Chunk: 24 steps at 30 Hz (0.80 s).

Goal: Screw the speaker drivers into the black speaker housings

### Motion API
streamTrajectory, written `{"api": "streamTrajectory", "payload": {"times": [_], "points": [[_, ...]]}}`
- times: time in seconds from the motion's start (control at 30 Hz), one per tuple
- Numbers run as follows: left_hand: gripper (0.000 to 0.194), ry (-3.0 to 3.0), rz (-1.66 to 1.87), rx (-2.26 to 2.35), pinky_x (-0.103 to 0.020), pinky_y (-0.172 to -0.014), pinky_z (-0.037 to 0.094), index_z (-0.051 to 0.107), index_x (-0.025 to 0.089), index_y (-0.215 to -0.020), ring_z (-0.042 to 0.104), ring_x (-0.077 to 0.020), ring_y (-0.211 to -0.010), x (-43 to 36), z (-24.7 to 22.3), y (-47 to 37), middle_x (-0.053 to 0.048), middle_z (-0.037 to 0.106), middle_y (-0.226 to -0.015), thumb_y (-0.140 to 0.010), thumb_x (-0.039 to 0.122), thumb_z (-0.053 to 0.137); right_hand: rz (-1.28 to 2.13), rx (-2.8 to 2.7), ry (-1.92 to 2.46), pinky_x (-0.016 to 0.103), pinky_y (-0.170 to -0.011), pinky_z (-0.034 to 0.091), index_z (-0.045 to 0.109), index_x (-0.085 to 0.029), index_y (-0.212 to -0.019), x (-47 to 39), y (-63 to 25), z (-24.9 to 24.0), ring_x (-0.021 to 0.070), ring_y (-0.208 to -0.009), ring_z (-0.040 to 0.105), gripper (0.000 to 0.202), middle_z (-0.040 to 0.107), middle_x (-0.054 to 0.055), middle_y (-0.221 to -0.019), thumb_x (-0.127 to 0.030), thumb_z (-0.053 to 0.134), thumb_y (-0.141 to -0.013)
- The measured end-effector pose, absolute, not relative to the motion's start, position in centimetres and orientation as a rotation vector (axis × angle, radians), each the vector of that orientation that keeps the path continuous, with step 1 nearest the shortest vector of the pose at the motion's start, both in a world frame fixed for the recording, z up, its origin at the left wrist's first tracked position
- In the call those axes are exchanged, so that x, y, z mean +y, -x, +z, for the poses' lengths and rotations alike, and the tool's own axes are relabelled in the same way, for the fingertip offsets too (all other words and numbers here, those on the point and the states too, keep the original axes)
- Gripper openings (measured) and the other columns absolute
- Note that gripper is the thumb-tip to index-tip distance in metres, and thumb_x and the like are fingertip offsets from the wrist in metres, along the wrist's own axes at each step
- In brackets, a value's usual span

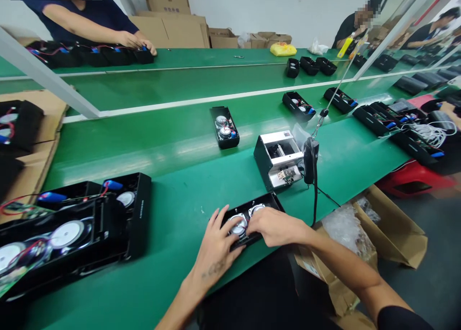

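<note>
A black speaker housing (275,202) with two round silver speakers lies on the green bench near its front edge. My left hand (218,243) rests on the housing's left end, its fingers spread over the left speaker (238,224) and the rim. From the right, my right hand (272,226) reaches into the housing with its fingers bent together between the two speakers; what its fingertips hold, if anything, is hidden. Just behind stands a silver and black metal device (279,152), and a black electric screwdriver (310,161) hangs on a cable at its right side.
Opened speaker housings (139,214) are stacked at the left. Another housing (225,128) lies on the green belt beyond, with more at the right. A person's hands (135,40) work across the line. Cardboard boxes (391,224) and a red stool (414,178) stand at the lower right.
</note>
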<state>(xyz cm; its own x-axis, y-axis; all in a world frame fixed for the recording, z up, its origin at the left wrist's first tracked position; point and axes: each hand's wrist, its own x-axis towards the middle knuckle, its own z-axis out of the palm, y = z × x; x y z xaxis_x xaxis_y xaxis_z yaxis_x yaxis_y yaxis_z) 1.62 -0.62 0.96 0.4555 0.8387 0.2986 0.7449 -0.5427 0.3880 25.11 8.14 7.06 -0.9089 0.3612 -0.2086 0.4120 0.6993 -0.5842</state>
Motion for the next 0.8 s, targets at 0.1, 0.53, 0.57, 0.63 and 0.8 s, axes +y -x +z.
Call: {"api": "streamTrajectory", "payload": {"times": [0.1, 0.53, 0.57, 0.63, 0.8], "points": [[0.015, -2.455, 0.570, 1.291, -0.070, -0.124, 0.042, 0.084, 0.028, -0.089, 0.049, -0.0429, -0.151, 1.3, 1.3, -0.5, -0.005, 0.071, -0.145, -0.078, 0.034, 0.093, -1.084, 2.783, -0.655, 0.030, -0.088, 0.051, 0.081, -0.018, -0.119, 10.1, -24.6, 7.6, 0.0233, -0.106, 0.074, 0.046, 0.083, 0.010, -0.118, 0.002, 0.054, -0.087], [0.006, -2.016, 0.411, 1.241, -0.061, -0.129, 0.030, 0.083, 0.029, -0.085, 0.051, -0.0369, -0.145, 2.6, 3.6, -0.6, -0.002, 0.075, -0.131, -0.080, 0.031, 0.087, -0.802, 2.838, -0.793, 0.036, -0.090, 0.045, 0.075, -0.016, -0.126, 6.8, -23.1, 7.9, 0.0263, -0.104, 0.074, 0.034, 0.082, 0.011, -0.111, -0.011, 0.066, -0.094], [0.009, -1.985, 0.387, 1.242, -0.056, -0.124, 0.039, 0.082, 0.028, -0.080, 0.058, -0.0343, -0.138, 3.0, 3.9, -0.3, -0.002, 0.074, -0.131, -0.080, 0.036, 0.087, -0.871, 2.820, -0.800, 0.034, -0.087, 0.044, 0.077, -0.019, -0.126, 7.3, -22.8, 8.1, 0.0249, -0.102, 0.074, 0.034, 0.083, 0.009, -0.109, -0.013, 0.067, -0.094], [0.024, -1.930, 0.341, 1.244, -0.044, -0.107, 0.053, 0.078, 0.025, -0.071, 0.069, -0.0278, -0.119, 3.9, 4.4, 0.5, -0.003, 0.073, -0.133, -0.082, 0.045, 0.085, -1.018, 2.759, -0.801, 0.030, -0.078, 0.043, 0.080, -0.025, -0.125, 8.8, -22.0, 8.8, 0.0232, -0.098, 0.074, 0.034, 0.084, 0.005, -0.107, -0.020, 0.070, -0.092], [0.037, -1.827, 0.259, 1.264, -0.033, -0.091, 0.055, 0.072, 0.022, -0.062, 0.071, -0.0242, -0.109, 5.6, 5.3, 1.6, -0.003, 0.072, -0.132, -0.068, 0.053, 0.090, -0.991, 2.618, -0.818, 0.028, -0.065, 0.037, 0.082, -0.028, -0.118, 11.4, -20.2, 10.5, 0.0248, -0.096, 0.074, 0.035, 0.084, 0.002, -0.101, -0.029, 0.076, -0.084]]}}
